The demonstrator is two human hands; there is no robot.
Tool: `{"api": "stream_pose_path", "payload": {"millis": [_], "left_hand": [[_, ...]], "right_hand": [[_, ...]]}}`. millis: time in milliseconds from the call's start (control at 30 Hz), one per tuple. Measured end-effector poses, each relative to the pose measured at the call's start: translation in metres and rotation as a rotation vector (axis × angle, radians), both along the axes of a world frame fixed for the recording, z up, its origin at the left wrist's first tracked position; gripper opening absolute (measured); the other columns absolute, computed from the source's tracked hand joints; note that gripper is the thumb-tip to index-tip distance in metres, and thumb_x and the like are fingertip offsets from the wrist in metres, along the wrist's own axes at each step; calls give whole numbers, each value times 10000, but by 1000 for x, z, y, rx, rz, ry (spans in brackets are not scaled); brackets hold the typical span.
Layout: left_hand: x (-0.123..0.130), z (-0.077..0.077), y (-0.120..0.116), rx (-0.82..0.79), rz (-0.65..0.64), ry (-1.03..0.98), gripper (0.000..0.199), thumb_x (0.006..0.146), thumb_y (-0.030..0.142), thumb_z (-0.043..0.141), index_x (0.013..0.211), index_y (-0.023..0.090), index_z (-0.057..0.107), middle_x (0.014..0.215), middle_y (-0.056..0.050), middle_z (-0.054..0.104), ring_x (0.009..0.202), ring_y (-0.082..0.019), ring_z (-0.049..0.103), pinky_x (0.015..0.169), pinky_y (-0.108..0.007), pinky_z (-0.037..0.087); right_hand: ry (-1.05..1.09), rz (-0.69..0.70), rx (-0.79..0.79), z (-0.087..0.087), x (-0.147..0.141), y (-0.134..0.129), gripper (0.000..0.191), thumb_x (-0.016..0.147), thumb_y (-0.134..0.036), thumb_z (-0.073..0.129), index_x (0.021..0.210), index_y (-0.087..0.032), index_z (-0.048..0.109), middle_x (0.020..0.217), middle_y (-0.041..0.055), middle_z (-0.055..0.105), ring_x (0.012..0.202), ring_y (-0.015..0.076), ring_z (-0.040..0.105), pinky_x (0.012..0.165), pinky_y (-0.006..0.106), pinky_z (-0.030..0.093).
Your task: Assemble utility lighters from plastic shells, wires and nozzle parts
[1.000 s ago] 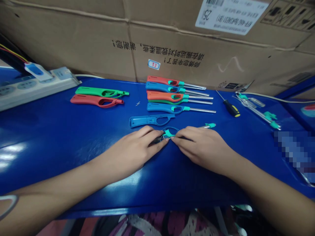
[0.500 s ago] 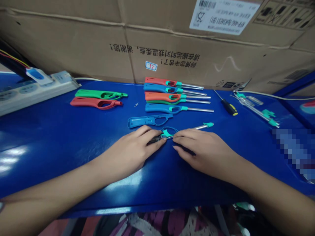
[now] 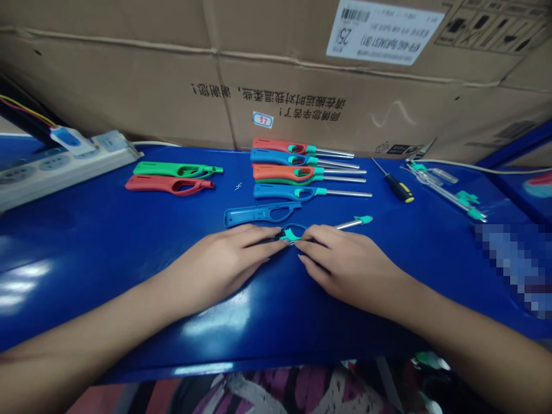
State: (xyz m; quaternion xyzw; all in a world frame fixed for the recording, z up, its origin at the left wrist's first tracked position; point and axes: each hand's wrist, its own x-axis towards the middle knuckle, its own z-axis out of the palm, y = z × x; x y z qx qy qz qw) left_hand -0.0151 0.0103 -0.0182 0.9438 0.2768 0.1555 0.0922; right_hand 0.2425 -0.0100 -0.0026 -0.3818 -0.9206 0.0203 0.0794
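Both hands are on an opened stick lighter (image 3: 290, 234) lying on the blue table. My left hand (image 3: 228, 253) is closed over its handle end, fingertips beside the turquoise trigger and hiding most of the handle. My right hand (image 3: 340, 256) is closed with fingertips at the trigger and covers part of the metal tube (image 3: 347, 224), whose turquoise-tipped end sticks out beyond. Just behind the hands lies a loose blue handle half (image 3: 263, 214), its hollow inside facing up.
Several assembled lighters (image 3: 280, 191) lie stacked behind. Green (image 3: 159, 168) and red (image 3: 153, 184) handle shells are left of small screws (image 3: 238, 186). A screwdriver (image 3: 399, 188) and lighter tube parts (image 3: 448, 192) lie right. A power strip (image 3: 125, 150) and cardboard box (image 3: 150, 86) border the table.
My left hand has flattened, its fingers stretching further along the lighter. My right fingertips have shifted slightly left toward the trigger. The lighter stays in about the same place.
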Motion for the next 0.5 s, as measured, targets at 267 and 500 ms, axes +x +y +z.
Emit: {"api": "stream_pose_path", "payload": {"millis": [267,500], "left_hand": [[-6,28,1,-78,111,8,198,991,308,579,1098,229,726,1067,-45,726,974,-193,685,856,-319,562],[-7,25,3,-138,152,66,209,982,291,566,1053,202,742,964,-38,738,821,-178,712,714,-274,547]], "right_hand": [[44,7,52,2,4,-1,278,1013,-252,485,1054,-152,741,1065,96,724,901,216,675,722,346,505],[45,0,14,1,4,-2,291,1018,-258,477,1058,-163,750,1072,99,717,896,203,676,703,328,498]]}}
